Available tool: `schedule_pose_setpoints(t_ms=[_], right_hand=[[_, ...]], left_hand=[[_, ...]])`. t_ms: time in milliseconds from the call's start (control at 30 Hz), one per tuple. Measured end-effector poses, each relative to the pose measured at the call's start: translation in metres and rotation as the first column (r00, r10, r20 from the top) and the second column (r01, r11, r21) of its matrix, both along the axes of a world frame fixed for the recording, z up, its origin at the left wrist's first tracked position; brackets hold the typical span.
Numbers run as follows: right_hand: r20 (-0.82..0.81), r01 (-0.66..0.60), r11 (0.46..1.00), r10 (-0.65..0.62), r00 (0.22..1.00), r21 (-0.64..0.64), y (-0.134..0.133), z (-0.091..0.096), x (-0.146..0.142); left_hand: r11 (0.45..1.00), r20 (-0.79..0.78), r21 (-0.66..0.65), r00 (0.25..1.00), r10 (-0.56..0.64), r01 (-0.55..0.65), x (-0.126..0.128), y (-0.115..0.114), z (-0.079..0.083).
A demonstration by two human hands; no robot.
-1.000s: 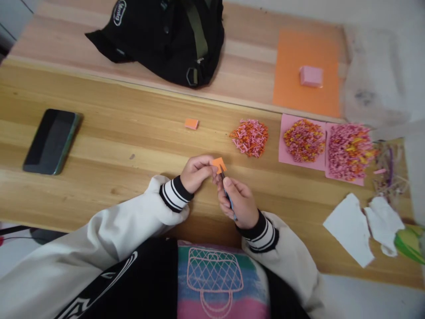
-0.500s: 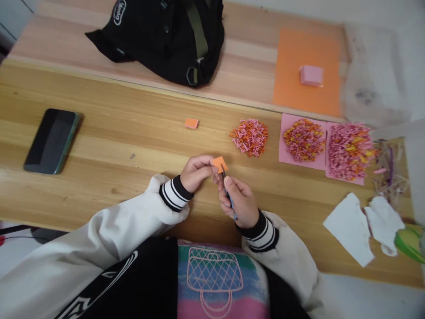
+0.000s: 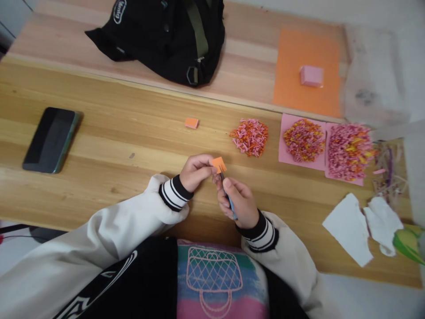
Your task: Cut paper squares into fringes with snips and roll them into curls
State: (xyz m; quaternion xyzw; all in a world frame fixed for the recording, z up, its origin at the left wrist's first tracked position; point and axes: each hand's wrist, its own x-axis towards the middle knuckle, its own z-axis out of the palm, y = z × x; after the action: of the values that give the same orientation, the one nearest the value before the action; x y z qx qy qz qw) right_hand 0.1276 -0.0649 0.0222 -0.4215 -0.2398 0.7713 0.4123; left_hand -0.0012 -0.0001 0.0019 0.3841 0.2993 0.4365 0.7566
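My left hand [image 3: 195, 172] pinches a small orange paper piece [image 3: 219, 165] just above the wooden table [image 3: 133, 133]. My right hand [image 3: 238, 202] is closed round small blue-handled scissors [image 3: 229, 197], whose tip touches the lower edge of the orange piece. Both hands meet near the table's front edge, right of centre. A loose pile of pink and orange paper bits [image 3: 249, 137] lies just beyond them.
A black phone [image 3: 51, 139] lies at the left, a black bag [image 3: 166, 35] at the back. A small orange block [image 3: 191, 122], an orange sheet [image 3: 307, 73] with a pink block [image 3: 311, 75], two pink sheets with paper bits [image 3: 303, 139] [image 3: 348, 150], white scraps [image 3: 348, 228].
The scissor tip has shifted slightly against the orange piece; both hands stay in the same spot.
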Motion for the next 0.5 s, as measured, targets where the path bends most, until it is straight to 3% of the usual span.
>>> schedule_pose_setpoints(t_ms=[500], right_hand=[[0.017,0.017,1.0,-0.017,1.0,-0.02,0.001,-0.0003,-0.0006]], left_hand=[[1.0,-0.035,0.024,0.999,-0.013,0.014,-0.0002,-0.0011,-0.0005]])
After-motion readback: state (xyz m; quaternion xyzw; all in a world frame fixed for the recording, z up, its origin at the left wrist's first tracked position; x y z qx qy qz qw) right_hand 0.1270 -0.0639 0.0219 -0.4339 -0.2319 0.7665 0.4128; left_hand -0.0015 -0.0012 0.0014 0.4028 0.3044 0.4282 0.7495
